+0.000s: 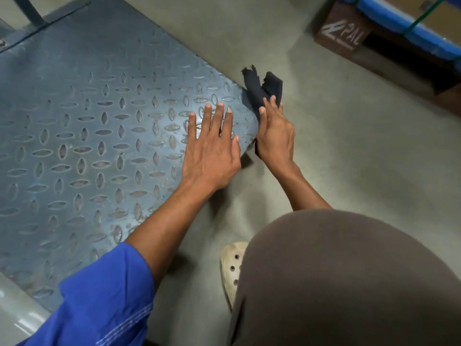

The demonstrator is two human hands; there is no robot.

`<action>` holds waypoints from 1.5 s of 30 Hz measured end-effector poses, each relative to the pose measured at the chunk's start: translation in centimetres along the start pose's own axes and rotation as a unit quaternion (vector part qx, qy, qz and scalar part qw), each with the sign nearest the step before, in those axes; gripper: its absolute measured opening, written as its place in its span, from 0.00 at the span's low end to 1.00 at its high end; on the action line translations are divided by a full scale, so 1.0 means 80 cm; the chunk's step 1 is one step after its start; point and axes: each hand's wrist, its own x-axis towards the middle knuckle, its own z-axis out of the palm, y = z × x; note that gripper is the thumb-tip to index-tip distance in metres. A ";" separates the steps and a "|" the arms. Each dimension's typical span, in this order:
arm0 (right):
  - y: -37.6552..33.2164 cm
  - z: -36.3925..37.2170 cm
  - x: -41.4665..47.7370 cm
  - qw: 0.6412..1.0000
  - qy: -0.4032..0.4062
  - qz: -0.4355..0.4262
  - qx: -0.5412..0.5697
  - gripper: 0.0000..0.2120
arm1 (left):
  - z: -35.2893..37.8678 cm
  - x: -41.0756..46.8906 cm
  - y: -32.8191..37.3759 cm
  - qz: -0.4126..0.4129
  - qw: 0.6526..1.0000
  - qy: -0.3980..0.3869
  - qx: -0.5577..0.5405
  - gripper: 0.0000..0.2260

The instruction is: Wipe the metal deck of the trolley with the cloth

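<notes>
The trolley's metal deck (94,126) is blue-grey tread plate with raised oval studs, filling the left half of the head view. My left hand (212,148) lies flat on the deck near its right corner, fingers straight and spread. My right hand (274,133) sits just past that corner and grips a dark cloth (262,86). The cloth's loose ends stick up beyond my fingers, over the deck's edge and the floor.
Grey concrete floor (349,158) surrounds the deck. A brown wooden pallet (341,33) carrying blue-wrapped boxes stands at the top right. The trolley's handle post (35,11) rises at the top left. My knee and a pale perforated shoe (232,265) are at the bottom right.
</notes>
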 end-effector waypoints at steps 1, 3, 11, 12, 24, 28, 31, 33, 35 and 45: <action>0.000 0.001 0.012 1.000 0.009 0.010 -0.006 0.21 | 0.001 0.000 0.000 0.000 1.000 0.001 0.000 0.29; 0.003 0.006 0.017 1.000 0.023 0.011 -0.006 0.20 | 0.002 0.000 -0.001 -0.003 1.000 0.006 0.000 0.29; 0.011 -0.009 -0.003 0.997 0.073 -0.020 -0.011 0.20 | -0.002 0.002 0.000 -0.005 1.000 0.001 0.000 0.29; 0.009 -0.003 -0.006 0.997 0.051 -0.054 -0.022 0.21 | -0.002 0.002 0.001 -0.003 1.000 0.001 0.001 0.29; 0.053 -0.019 0.001 0.976 0.074 -0.203 -0.030 0.17 | -0.002 0.002 -0.002 -0.007 1.000 -0.014 -0.005 0.30; 0.046 -0.009 0.003 0.983 0.084 -0.161 -0.019 0.17 | -0.002 0.000 0.000 -0.002 1.000 -0.017 -0.007 0.30; 0.030 -0.019 0.006 0.978 0.125 -0.165 0.004 0.17 | -0.001 0.001 -0.003 -0.001 1.000 -0.014 -0.009 0.30; 0.014 -0.024 -0.008 0.971 0.120 -0.206 0.012 0.17 | -0.004 -0.003 -0.002 0.004 1.000 -0.013 -0.007 0.30; 0.004 -0.024 -0.021 0.967 0.105 -0.233 0.020 0.16 | -0.007 -0.013 -0.006 0.023 1.000 -0.014 -0.012 0.30; -0.081 -0.004 -0.142 0.930 -0.062 -0.351 0.094 0.16 | -0.070 -0.179 -0.229 0.111 0.992 -0.049 0.018 0.31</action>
